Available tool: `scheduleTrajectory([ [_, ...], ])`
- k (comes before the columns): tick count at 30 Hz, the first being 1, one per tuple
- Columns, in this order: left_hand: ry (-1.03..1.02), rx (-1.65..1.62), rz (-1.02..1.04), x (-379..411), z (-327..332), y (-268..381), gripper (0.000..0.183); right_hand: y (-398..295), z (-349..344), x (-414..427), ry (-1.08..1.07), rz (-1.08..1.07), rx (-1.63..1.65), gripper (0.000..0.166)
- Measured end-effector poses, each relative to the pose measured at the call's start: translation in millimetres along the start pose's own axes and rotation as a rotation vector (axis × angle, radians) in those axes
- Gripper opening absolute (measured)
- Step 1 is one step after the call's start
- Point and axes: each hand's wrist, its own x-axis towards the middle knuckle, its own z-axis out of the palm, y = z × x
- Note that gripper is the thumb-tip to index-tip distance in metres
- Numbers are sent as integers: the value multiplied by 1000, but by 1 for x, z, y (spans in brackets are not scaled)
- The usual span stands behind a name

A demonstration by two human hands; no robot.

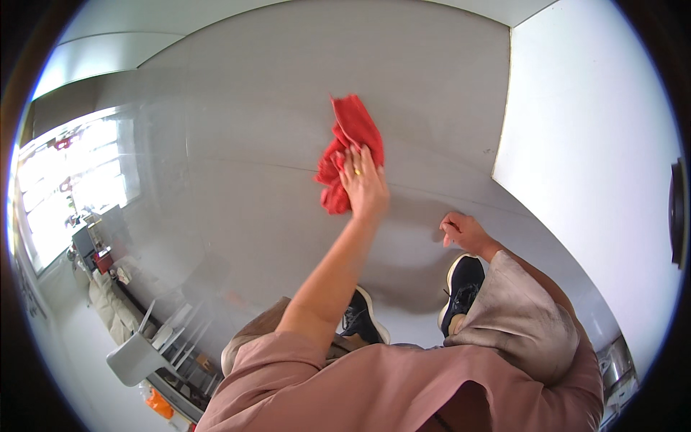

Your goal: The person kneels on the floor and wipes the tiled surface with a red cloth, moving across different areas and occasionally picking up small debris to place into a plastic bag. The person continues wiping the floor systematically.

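Note:
A crumpled red cloth (359,121) lies on the smooth grey floor (259,108) in front of me. My left hand (364,183) presses down on its lower part, fingers over the fabric and a ring on one finger. Some folds stick out to the left of the hand, and one end stretches away beyond the fingertips. My right hand (465,232) hangs loosely curled just above my right shoe (464,281), with nothing visible in it. The palm side of that hand is partly hidden.
A white panel (583,108) rises on the right, a dark round-edged fitting (676,213) on it. A thin seam crosses the floor. On the left stand a white chair (135,359), a rack (178,345) and a bright window (75,167). My left shoe (364,318) is below.

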Motion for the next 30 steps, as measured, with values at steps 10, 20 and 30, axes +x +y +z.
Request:
scheduleTrajectory([
  [10, -20, 234, 271, 76, -1, 34, 53, 4, -1, -1, 16, -24, 12, 18],
  [20, -94, 288, 215, 238, -41, 35, 52, 13, 2, 4, 19, -69, 51, 17],
  [30, -161, 253, 387, 59, 6, 63, 51, 7, 2, 6, -29, -106, -36, 16],
])
